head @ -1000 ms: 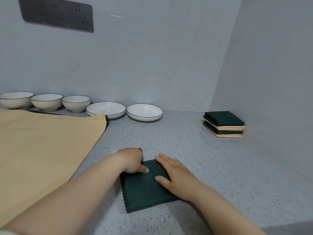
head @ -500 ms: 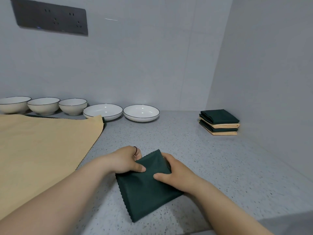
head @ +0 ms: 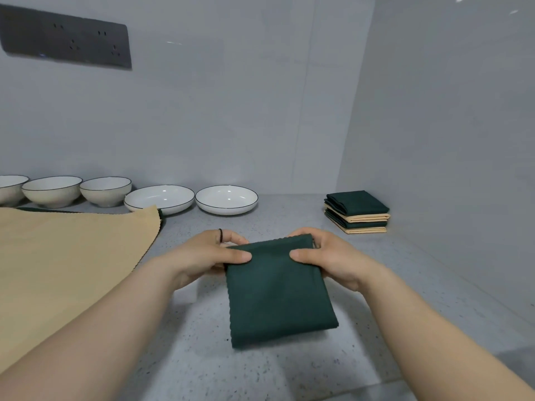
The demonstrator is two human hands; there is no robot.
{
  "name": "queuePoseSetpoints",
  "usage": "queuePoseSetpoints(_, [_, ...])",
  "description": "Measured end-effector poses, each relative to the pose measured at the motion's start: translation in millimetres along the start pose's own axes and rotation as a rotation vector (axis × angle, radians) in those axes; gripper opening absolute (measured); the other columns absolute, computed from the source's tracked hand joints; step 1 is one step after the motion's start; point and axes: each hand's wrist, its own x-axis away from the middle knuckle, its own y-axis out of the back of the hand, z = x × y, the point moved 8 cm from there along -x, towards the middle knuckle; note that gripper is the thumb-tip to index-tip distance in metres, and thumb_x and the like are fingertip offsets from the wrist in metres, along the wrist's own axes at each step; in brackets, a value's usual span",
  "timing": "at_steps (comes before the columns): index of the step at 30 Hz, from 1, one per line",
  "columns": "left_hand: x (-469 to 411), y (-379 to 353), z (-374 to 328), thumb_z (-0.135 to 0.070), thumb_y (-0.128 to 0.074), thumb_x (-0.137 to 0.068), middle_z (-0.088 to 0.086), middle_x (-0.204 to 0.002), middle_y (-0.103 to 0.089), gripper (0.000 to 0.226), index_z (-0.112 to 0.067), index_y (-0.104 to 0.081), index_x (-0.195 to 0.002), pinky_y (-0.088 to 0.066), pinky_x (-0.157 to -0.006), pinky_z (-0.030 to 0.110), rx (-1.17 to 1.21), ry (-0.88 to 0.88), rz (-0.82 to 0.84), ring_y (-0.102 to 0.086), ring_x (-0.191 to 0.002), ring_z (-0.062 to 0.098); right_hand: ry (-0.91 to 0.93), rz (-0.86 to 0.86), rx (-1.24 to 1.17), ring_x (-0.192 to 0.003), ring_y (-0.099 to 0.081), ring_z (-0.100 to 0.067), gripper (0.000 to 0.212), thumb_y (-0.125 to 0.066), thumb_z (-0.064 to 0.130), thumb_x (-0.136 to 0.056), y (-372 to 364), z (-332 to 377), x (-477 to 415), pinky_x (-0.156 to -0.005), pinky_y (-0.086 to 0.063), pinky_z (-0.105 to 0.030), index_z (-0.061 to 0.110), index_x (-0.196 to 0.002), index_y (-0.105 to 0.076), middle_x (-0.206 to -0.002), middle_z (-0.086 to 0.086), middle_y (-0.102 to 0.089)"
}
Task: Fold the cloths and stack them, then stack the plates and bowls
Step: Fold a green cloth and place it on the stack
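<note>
Both hands, left (head: 208, 257) and right (head: 327, 256), pinch a folded green cloth (head: 278, 290); four lie on the stack (head: 357, 212); the tan cloth (head: 63, 264), bowls (head: 52, 191) and plates (head: 227, 199) remain.

Matt green cloth (head: 278, 287), glossy white ceramic plates (head: 226, 199), speckled stone countertop (head: 260, 369).

Centre front, a folded cloth (head: 278, 290) between left hand (head: 202, 256) and right hand (head: 333, 256); an open cloth (head: 58, 270) to its left; bowls (head: 52, 191), then plates (head: 226, 199), along the back wall (head: 231, 125); a cloth stack (head: 357, 211) back right.
</note>
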Motion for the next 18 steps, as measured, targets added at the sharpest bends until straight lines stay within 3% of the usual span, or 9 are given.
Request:
queuePoseSetpoints(3, [-12, -13, 8, -0.012, -0.067, -0.072, 0.003, -0.087, -0.072, 0.043, -0.007, -0.056, -0.113, -0.057, -0.058, 0.023, 0.516, -0.028, -0.032, -0.071, -0.069, 0.013, 0.059, -0.169, -0.203, -0.074, -0.058, -0.015, 0.019, -0.052, 0.000, -0.089, 33, -5, 2, -0.068, -0.046, -0.029, 0.019, -0.088, -0.056, -0.084, -0.001, -0.061])
queuePoseSetpoints(6, [-27, -54, 15, -0.021, -0.054, -0.079, 0.007, -0.088, -0.073, 0.030, -0.005, -0.061, -0.104, -0.059, -0.057, 0.032, 0.803, 0.020, 0.042, -0.072, -0.069, 0.018, 0.107, -0.366, -0.394, -0.073, -0.060, -0.013, 0.020, -0.051, -0.002, -0.089, 67, -17, 1, -0.061, -0.053, -0.022, 0.017, -0.093, -0.056, -0.087, -0.002, -0.063])
queuePoseSetpoints(9, [-47, -97, 11, -0.020, -0.056, -0.069, 0.005, -0.085, -0.074, 0.031, -0.011, -0.062, -0.097, -0.059, -0.059, 0.034, 0.862, 0.018, 0.092, -0.072, -0.070, 0.018, 0.137, -0.530, -0.525, -0.077, -0.060, -0.013, 0.026, -0.051, -0.002, -0.089, 97, -32, -2, -0.054, -0.054, -0.014, 0.013, -0.110, -0.051, -0.092, -0.002, -0.062])
queuePoseSetpoints(12, [-76, -129, 6, -0.015, -0.058, -0.074, 0.007, -0.089, -0.074, 0.029, -0.009, -0.060, -0.102, -0.060, -0.059, 0.033, 0.917, 0.014, 0.072, -0.072, -0.073, 0.018, 0.161, -0.641, -0.604, -0.081, -0.059, -0.014, 0.032, -0.051, -0.002, -0.090, 125, -45, -9, -0.056, -0.054, -0.018, 0.012, -0.119, -0.049, -0.100, -0.006, -0.061])
queuePoseSetpoints(15, [-111, -141, 6, -0.007, -0.052, -0.089, 0.008, -0.096, -0.072, 0.022, -0.005, -0.058, -0.110, -0.059, -0.065, 0.031, 0.902, 0.021, -0.038, -0.070, -0.079, 0.018, 0.164, -0.712, -0.597, -0.088, -0.059, -0.019, 0.033, -0.051, 0.000, -0.090, 147, -52, -19, -0.069, -0.053, -0.030, 0.011, -0.121, -0.049, -0.113, -0.011, -0.060])
queuePoseSetpoints(18, [-150, -133, -7, 0.001, -0.051, -0.090, 0.011, -0.112, -0.065, 0.038, -0.004, -0.048, -0.128, -0.059, -0.068, 0.028, 0.762, -0.064, -0.192, -0.065, -0.089, 0.020, 0.166, -0.754, -0.587, -0.097, -0.059, -0.024, 0.029, -0.051, -0.001, -0.089, 172, -59, -33, -0.082, -0.052, -0.038, 0.010, -0.116, -0.052, -0.116, -0.012, -0.060])
